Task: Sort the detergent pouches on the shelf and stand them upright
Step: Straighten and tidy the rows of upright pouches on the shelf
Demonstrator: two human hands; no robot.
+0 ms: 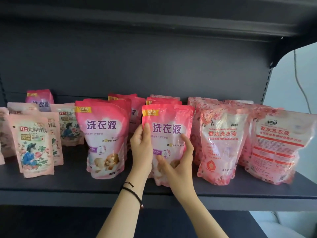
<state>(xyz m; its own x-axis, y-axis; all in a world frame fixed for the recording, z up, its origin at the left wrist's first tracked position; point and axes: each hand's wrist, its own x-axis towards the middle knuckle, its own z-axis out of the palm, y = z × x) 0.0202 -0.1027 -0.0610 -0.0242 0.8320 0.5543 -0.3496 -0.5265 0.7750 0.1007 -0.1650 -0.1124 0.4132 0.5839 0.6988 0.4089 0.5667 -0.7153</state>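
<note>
Head view: pink pouch (169,134) stands upright mid-shelf (68,184), near edge, long axis vertical. L hand (141,150) clasps its left side; R hand (178,167) cups lower front. Both equally near; matching pouch (103,140) just left.

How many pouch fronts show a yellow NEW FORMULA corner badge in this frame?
2. One on the front pouch left of centre, standing free; one on the centre pouch held between the left hand and right hand. Pouches stacked behind may hide more badges.
</note>
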